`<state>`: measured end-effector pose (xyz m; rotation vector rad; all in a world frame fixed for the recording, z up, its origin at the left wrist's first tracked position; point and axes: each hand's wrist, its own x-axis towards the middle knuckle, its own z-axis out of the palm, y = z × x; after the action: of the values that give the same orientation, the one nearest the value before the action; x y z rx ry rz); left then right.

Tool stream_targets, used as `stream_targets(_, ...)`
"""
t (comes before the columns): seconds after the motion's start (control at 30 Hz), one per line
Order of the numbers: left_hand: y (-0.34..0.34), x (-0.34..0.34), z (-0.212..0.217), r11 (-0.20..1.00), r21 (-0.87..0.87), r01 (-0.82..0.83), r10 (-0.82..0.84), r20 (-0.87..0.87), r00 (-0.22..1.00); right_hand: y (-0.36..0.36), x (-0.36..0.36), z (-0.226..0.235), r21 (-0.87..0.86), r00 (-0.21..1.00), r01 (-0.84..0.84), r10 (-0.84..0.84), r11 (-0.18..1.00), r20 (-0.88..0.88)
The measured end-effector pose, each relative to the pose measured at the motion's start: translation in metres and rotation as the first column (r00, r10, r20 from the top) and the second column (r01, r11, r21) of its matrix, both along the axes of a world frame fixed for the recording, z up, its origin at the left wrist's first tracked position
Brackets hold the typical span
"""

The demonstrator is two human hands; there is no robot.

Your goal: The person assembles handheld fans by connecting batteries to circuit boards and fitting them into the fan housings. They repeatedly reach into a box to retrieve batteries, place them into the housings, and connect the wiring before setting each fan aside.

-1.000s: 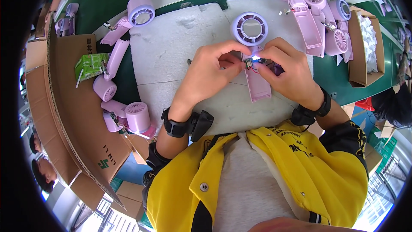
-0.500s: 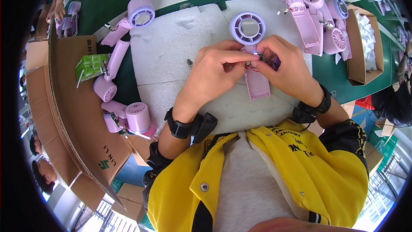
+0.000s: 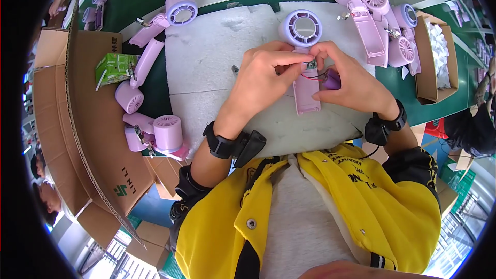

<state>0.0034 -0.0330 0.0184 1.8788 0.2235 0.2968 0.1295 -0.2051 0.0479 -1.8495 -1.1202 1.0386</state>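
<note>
A pink handheld fan with a lavender ring on its head [image 3: 300, 28] lies in front of me, its handle shell [image 3: 308, 98] open. A small green circuit board [image 3: 311, 65] sits at the top of the handle. My left hand [image 3: 266, 75] is closed, its fingertips at the board's upper edge and partly hiding it. My right hand [image 3: 351, 80] curls around a purple cylindrical battery [image 3: 332, 79], with its index finger beside the board and thumb below the battery. Thin red and black wires [image 3: 313, 77] run between board and battery.
White foam sheets [image 3: 201, 57] cover the green table under the fan. Several pink fan parts lie at left [image 3: 167, 133] and right [image 3: 369, 31]. A cardboard box [image 3: 436, 62] of white pieces stands right; a large carton [image 3: 95, 124] and green packet [image 3: 116, 68] are left.
My right hand has shifted slightly right and opened around the battery, so battery, wires and board show more. My left fingers stay at the board. The whole view has shifted a little.
</note>
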Motion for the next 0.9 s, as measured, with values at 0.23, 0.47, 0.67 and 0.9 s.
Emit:
stream_targets(0.23,0.004,0.000,0.000,0.998,0.056,0.013,-0.013,-0.007,1.000,-0.009,0.012,0.005,0.012,0.992,-0.124,0.125,0.992,-0.010)
stream_targets(0.47,0.024,-0.005,0.001,0.999,0.010,0.049,-0.049,-0.071,0.996,-0.023,0.018,0.005,-0.110,0.933,0.121,-0.151,0.987,-0.326)
stream_targets(0.67,0.027,-0.008,0.005,0.989,-0.073,0.126,-0.133,-0.096,0.987,-0.022,0.001,0.011,-0.033,0.956,0.246,-0.236,0.969,0.176)
stream_targets(0.9,0.024,-0.006,0.001,0.994,-0.094,0.057,-0.070,-0.134,0.989,-0.020,-0.005,-0.001,0.231,0.728,-0.146,-0.054,0.962,0.684)
